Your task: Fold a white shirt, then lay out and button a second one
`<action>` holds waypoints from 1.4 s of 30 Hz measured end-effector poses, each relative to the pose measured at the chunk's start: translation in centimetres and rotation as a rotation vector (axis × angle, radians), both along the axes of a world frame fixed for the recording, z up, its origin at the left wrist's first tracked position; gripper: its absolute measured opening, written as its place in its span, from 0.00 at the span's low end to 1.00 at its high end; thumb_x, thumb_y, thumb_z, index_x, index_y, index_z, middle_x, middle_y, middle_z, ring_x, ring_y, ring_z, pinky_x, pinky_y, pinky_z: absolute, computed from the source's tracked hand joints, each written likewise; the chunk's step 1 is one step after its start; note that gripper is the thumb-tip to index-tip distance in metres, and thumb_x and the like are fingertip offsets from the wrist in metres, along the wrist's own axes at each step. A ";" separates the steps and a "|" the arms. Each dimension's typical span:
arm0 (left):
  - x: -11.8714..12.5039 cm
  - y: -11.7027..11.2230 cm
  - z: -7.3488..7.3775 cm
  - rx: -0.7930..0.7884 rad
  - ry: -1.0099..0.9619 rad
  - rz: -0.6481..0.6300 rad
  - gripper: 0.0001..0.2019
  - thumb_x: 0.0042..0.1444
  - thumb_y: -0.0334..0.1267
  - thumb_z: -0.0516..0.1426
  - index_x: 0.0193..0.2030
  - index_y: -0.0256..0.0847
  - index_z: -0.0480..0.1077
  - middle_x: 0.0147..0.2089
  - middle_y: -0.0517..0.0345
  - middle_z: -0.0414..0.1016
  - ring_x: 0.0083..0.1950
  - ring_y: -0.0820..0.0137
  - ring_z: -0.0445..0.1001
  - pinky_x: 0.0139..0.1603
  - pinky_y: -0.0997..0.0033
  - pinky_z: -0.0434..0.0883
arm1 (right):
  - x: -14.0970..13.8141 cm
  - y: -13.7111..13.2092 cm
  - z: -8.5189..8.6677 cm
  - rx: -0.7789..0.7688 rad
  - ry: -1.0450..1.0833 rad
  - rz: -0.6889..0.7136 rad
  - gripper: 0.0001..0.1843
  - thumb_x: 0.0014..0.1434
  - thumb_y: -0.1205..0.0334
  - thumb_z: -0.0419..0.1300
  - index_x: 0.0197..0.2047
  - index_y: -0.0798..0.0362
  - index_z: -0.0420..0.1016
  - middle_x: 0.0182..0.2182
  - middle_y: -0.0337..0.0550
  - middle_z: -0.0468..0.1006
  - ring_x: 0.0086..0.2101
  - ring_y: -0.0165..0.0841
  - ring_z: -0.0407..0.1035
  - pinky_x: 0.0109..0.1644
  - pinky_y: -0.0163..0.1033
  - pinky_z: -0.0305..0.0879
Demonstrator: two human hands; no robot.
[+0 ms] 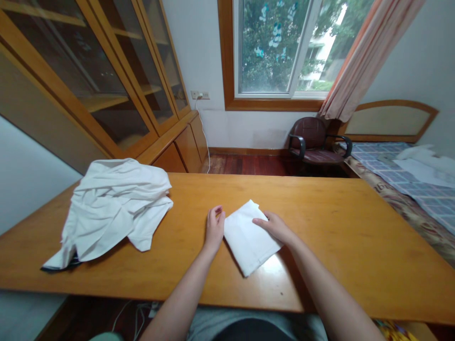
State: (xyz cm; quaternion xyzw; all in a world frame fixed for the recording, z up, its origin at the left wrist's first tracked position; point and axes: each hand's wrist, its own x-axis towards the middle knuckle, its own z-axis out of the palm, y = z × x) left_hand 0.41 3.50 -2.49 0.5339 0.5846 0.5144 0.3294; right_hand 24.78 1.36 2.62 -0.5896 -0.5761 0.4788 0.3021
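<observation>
A small folded white cloth (246,239) lies on the wooden table (337,222) right in front of me. My left hand (214,228) rests edge-on against the cloth's left side, fingers straight and together. My right hand (273,226) lies flat on the cloth's right part, fingers stretched out over it. Neither hand grips anything.
A crumpled white shirt pile (113,208) sits on the table's left part. Wooden glass-door cabinets (106,80) stand along the left wall. A dark armchair (314,142) is under the window, and a bed (412,180) with white cloths lies at the right.
</observation>
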 end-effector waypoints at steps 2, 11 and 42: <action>-0.1 -0.2 0.1 -0.050 -0.093 0.005 0.19 0.64 0.45 0.53 0.57 0.39 0.62 0.61 0.41 0.68 0.62 0.63 0.71 0.64 0.59 0.68 | 0.3 0.0 -0.7 0.052 0.075 -0.068 0.26 0.55 0.40 0.62 0.39 0.57 0.76 0.33 0.46 0.81 0.33 0.39 0.74 0.32 0.37 0.67; 2.0 -1.8 2.5 -0.392 -0.697 -0.431 0.28 0.58 0.51 0.61 0.60 0.40 0.63 0.59 0.42 0.75 0.57 0.57 0.77 0.58 0.54 0.74 | -0.2 0.0 -3.4 0.100 0.268 -0.190 0.29 0.58 0.35 0.56 0.42 0.55 0.72 0.35 0.46 0.80 0.37 0.40 0.73 0.39 0.41 0.70; 4.5 -2.4 3.8 0.259 1.077 -0.557 0.28 0.69 0.47 0.46 0.72 0.39 0.53 0.75 0.48 0.53 0.77 0.60 0.47 0.76 0.47 0.44 | -2.2 2.3 -0.4 0.176 -0.682 -0.233 0.24 0.68 0.43 0.51 0.49 0.56 0.73 0.45 0.54 0.80 0.46 0.42 0.75 0.45 0.39 0.64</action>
